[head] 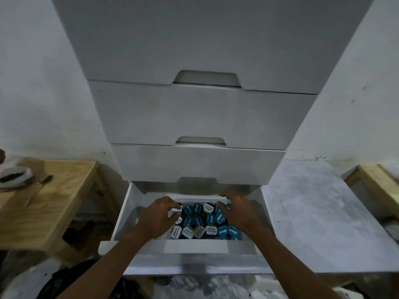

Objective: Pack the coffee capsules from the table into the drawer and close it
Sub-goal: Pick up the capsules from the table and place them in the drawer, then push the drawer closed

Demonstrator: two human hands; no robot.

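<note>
Left grip reaches into the open bottom drawer with its fingers curled round a white-lidded capsule at the left end of the back row. Right grip is arched over the right side of the capsules, fingertips down among them near the back rim; whether it is grasping one or merely touching them cannot be told. The capsules, mostly blue-lidded with several white-lidded ones, lie packed in rows inside a white inner box that sits in the drawer. Above it the cabinet's three upper drawers are closed. A wooden table stands to the left, with blurred objects at its far end, and a white wall rises behind.
</note>
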